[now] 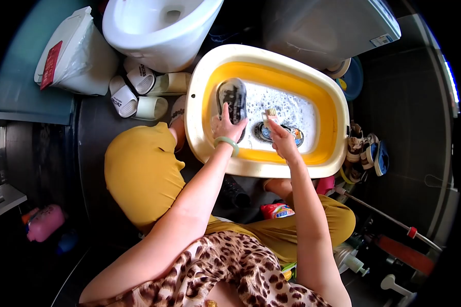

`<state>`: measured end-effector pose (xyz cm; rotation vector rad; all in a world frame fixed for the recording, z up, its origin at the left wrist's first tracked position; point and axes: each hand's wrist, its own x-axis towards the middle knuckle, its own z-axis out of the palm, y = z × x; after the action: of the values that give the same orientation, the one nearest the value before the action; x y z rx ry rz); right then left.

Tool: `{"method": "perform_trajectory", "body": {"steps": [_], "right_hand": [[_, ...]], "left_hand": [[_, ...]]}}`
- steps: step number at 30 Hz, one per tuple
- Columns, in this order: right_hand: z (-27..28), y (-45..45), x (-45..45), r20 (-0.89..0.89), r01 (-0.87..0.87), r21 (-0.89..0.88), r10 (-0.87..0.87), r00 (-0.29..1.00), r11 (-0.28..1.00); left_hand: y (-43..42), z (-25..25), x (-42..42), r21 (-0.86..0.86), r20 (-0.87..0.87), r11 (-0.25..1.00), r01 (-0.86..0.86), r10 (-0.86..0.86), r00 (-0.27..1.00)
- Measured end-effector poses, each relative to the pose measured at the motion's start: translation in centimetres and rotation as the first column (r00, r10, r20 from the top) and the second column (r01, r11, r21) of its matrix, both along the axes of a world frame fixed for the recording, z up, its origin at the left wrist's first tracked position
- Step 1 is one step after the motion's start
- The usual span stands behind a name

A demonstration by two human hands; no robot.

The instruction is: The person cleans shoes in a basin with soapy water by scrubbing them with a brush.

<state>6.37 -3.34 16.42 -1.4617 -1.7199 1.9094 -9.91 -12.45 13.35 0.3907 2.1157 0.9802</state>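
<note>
A white and yellow tub point(276, 55) stands before me, with foamy water point(292, 102) in it. At the tub's left end, my left hand point(227, 125) grips a dark shoe point(232, 92), the index finger stretched along it and the thumb at its right side. The shoe looks slightly blurred. My right hand point(285, 143) is closed around a scrubbing brush point(269, 114), whose light bristles face up and away from me. Under the brush and right hand, a second dark shoe point(263, 133) with coloured patches lies in the suds, partly covered by the hand.
Beyond the tub stand a toilet point(184, 46) and a lidded bin point(84, 61). Slippers point(123, 97) lie to the left. Several shoes point(366, 151) sit right of the tub. A red packet point(276, 210) and a long pole point(379, 212) lie nearer me.
</note>
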Motion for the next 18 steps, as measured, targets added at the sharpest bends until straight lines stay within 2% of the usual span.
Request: {"method": "perform_trajectory", "body": {"steps": [1, 2, 3, 5, 6, 7, 9, 10, 12, 13, 15, 16, 18], "right_hand": [[-0.6, 1.0, 0.2, -0.001, 0.031, -0.026, -0.031, 1.0, 0.999], [-1.1, 2.1, 0.7, 0.095, -0.014, 0.013, 0.013, 0.995, 1.0], [-1.3, 2.9, 0.7, 0.095, -0.01, 0.003, 0.01, 0.995, 1.0], [-1.5, 4.8, 0.8, 0.167, 0.062, -0.045, -0.053, 0.985, 0.997], [-4.3, 6.8, 2.0, 0.13, 0.086, -0.042, -0.08, 0.988, 0.995], [-7.2, 8.6, 2.8, 0.116, 0.124, -0.01, -0.122, 0.986, 0.992], [-9.0, 11.3, 3.2, 0.193, 0.075, 0.166, -0.107, 0.975, 0.983], [-10.1, 13.1, 3.4, 0.205, 0.069, 0.235, -0.118, 0.972, 0.97], [-12.4, 15.7, 3.7, 0.266, 0.158, 0.223, -0.216, 0.94, 0.962], [-13.7, 16.6, 3.3, 0.252, 0.223, 0.277, -0.295, 0.922, 0.935], [-15.6, 17.4, 3.2, 0.256, 0.305, 0.293, -0.382, 0.888, 0.906], [-16.6, 17.1, 2.9, 0.259, 0.304, 0.277, -0.376, 0.89, 0.911], [-18.3, 15.4, 2.4, 0.058, 0.436, 0.115, -0.445, 0.894, 0.892]], "left_hand": [[-0.2, 1.1, 0.1, -0.159, -0.24, 0.982, 0.102, -0.138, 0.961], [-0.3, -0.5, 0.3, -0.097, -0.282, 0.988, 0.119, -0.142, 0.949], [-0.3, -2.0, 0.3, -0.107, -0.281, 0.987, 0.123, -0.149, 0.948], [-0.2, -4.1, 0.1, -0.1, -0.108, 0.994, 0.038, -0.049, 0.993], [-0.3, -4.0, -0.1, -0.144, -0.034, 0.99, 0.001, -0.006, 0.999], [-0.4, -4.4, 0.0, -0.179, 0.027, 0.983, -0.046, 0.051, 0.998], [-0.3, -7.2, 0.3, -0.132, 0.126, 0.987, -0.089, 0.106, 0.986], [-0.1, -7.5, 0.3, -0.149, 0.129, 0.985, -0.091, 0.111, 0.985], [0.3, -7.5, 0.8, -0.123, 0.06, 0.99, -0.069, 0.077, 0.995], [0.5, -7.4, 0.8, -0.141, 0.056, 0.987, -0.073, 0.082, 0.995], [0.8, -7.4, 0.5, -0.09, 0.166, 0.99, -0.108, 0.122, 0.978], [0.7, -8.2, 0.7, -0.025, 0.103, 0.99, -0.135, 0.137, 0.985], [1.0, -8.5, 0.4, -0.028, 0.147, 0.985, -0.172, 0.174, 0.974]]}}
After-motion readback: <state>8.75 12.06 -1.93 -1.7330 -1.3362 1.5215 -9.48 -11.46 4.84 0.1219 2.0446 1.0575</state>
